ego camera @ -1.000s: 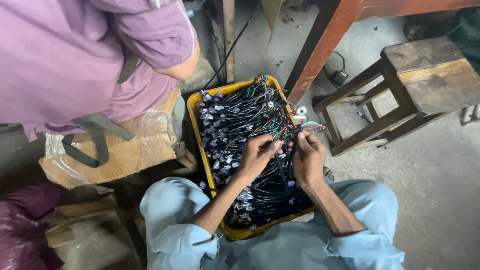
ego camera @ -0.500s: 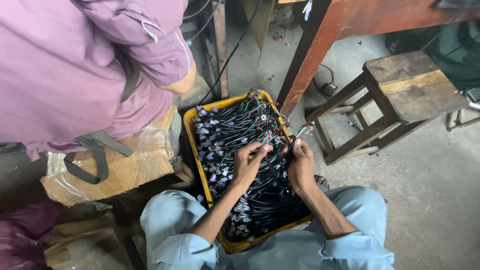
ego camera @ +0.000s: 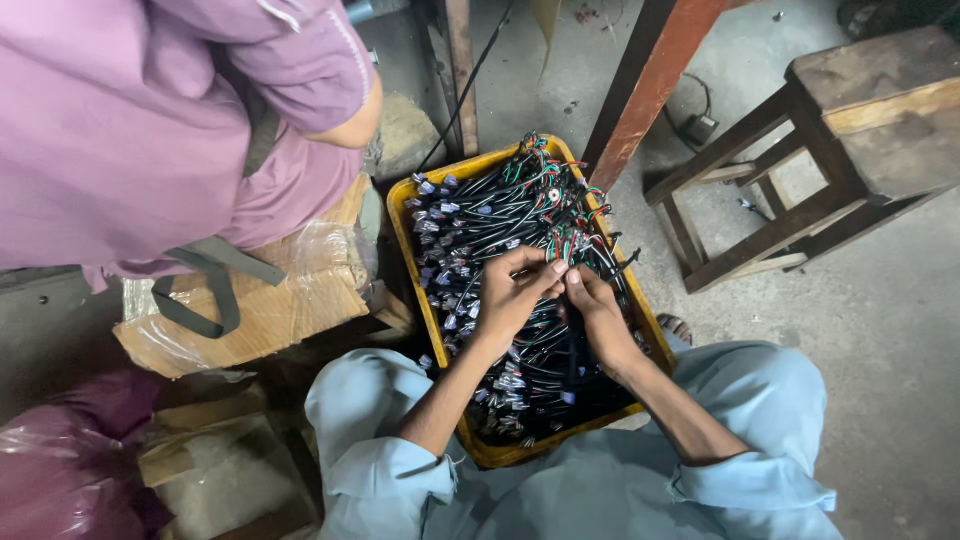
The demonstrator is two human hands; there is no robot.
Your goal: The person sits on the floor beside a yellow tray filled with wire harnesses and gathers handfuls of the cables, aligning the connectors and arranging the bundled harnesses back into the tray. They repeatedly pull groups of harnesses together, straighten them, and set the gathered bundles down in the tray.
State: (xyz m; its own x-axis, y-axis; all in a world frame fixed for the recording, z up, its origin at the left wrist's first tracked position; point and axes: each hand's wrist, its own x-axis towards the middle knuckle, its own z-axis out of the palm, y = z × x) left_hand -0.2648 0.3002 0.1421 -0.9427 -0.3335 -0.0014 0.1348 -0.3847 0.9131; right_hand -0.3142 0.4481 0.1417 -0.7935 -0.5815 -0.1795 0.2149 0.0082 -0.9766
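Hands, left [ego camera: 508, 296] and right [ego camera: 597, 310], pinching wire bundle [ego camera: 556, 262], mid yellow crate [ego camera: 412, 225], rims near.

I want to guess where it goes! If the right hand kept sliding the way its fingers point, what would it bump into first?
The right hand points up and slightly left across the yellow tray. It would probably first meet the red and green wires right at its fingertips, then the black cable pile, though depth is hard to judge.

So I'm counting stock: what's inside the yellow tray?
The yellow tray holds a heap of black wires with small connectors. Both hands cover the middle, and the tray's bottom is hidden.
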